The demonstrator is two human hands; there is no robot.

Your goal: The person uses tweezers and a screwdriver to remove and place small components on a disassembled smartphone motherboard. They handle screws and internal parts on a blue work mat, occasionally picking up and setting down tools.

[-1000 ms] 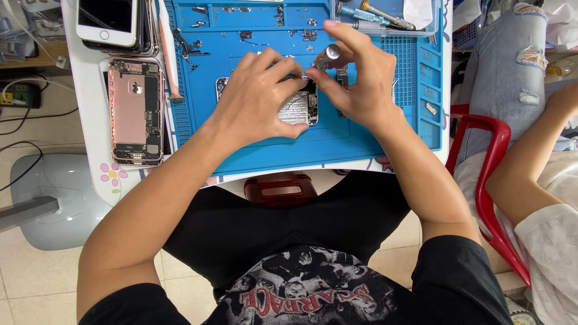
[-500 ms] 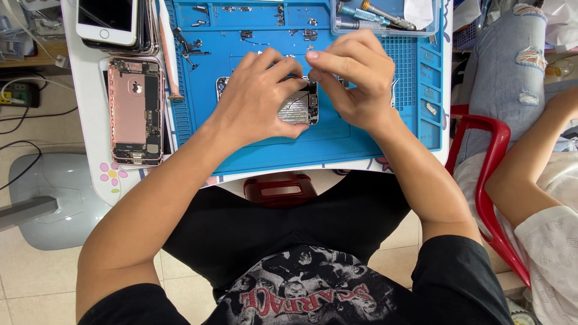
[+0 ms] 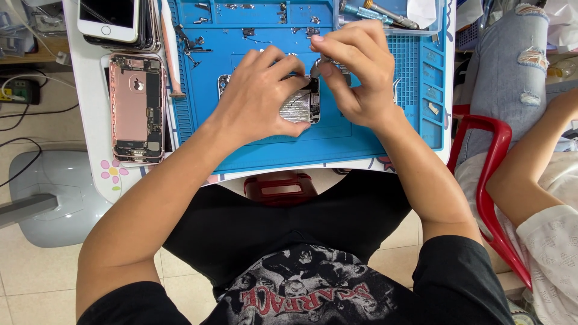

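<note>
Right grip [image 3: 352, 72] pinched a small tool; left grip [image 3: 262, 99] clamped the opened phone [image 3: 299, 107] mid-mat (screws still scattered, disassembly seemingly unfinished).

The left hand [image 3: 259, 96] covers most of the opened phone [image 3: 299, 108], leaving only its right end showing. The right hand [image 3: 355, 72] hides nearly all of a small metal tool [image 3: 317, 65]. The white phone [image 3: 111, 18] is cut off by the top edge. Tiny parts on the blue mat [image 3: 385, 144] are too small to identify.
</note>
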